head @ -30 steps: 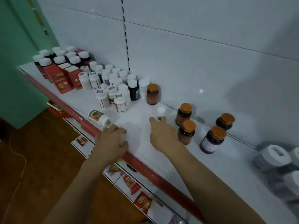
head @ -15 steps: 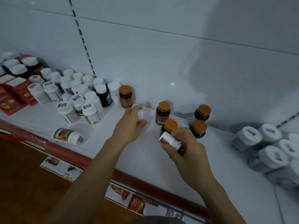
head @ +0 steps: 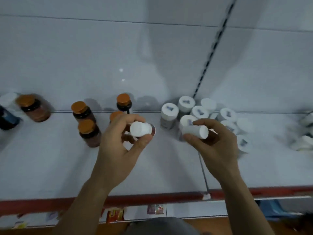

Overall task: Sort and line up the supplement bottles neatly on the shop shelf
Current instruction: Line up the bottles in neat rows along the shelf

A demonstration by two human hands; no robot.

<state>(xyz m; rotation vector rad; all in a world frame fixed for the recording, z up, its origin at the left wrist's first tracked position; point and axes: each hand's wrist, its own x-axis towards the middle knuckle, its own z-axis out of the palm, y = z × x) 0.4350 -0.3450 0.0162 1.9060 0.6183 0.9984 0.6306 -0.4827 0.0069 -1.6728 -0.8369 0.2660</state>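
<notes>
The step in hand looks like sorting by kind: both hands are raised over the shelf [head: 50, 167], each with one white-capped bottle, seemingly bound for the white-capped group.

Take the slotted strip [head: 210, 51] on the back panel as the mark. Farthest to its left, one dark bottle with a white cap [head: 6, 116] is cut off by the frame's edge. Next come the orange-capped bottles [head: 81, 111], all well left of the strip. Five can be counted, scattered rather than in a row, and the fifth is half hidden behind the left hand [head: 118, 150].

That hand's fingers [head: 132, 118] and thumb are curled round a white-capped bottle with a reddish body [head: 141, 128], held off the shelf left of the strip. The right hand [head: 218, 146], just below the strip's foot, pinches an all-white bottle [head: 194, 130] on its side between thumb and fingers.

The white-capped group [head: 169, 110] crowds round the strip's foot. About nine caps show, though blur makes that count uncertain. Far right of the strip lie more white containers [head: 304, 133], too smeared to count.

The next move probably calls for turning each held bottle upright and setting it at the near edge of its own kind without knocking the neighbours. Whether the reddish one belongs with the white group cannot be told.
</notes>
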